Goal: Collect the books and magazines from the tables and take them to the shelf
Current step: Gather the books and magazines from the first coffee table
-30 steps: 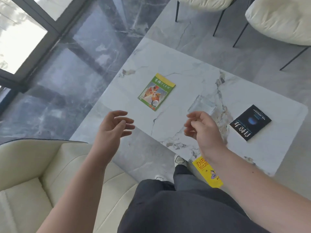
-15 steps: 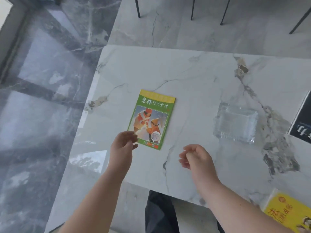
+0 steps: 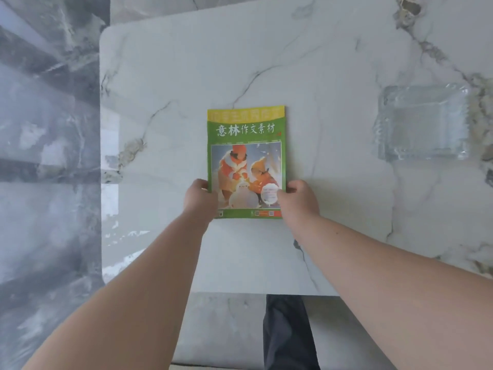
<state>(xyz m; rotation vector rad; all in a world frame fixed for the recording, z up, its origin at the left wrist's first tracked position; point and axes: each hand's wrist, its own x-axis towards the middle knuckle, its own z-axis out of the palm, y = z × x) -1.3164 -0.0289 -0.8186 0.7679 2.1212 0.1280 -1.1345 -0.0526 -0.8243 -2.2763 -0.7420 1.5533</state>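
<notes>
A green magazine (image 3: pixel 246 145) with a yellow top band and a picture of two figures in orange lies flat on the white marble table (image 3: pixel 293 62). My left hand (image 3: pixel 198 200) grips its lower left edge and my right hand (image 3: pixel 297 200) grips its lower right edge, thumbs on the cover. Whether the magazine is lifted off the table I cannot tell. The black book and the yellow book are out of view.
A clear glass tray (image 3: pixel 421 124) sits on the table to the right of the magazine. The table's left edge borders a dark glossy marble floor (image 3: pixel 48 156). My dark trouser leg (image 3: pixel 288 332) shows below the table's near edge.
I have leaned in over the table. Both hands moved forward from the air and closed on the lower corners of the green magazine, which now lies square to me.
</notes>
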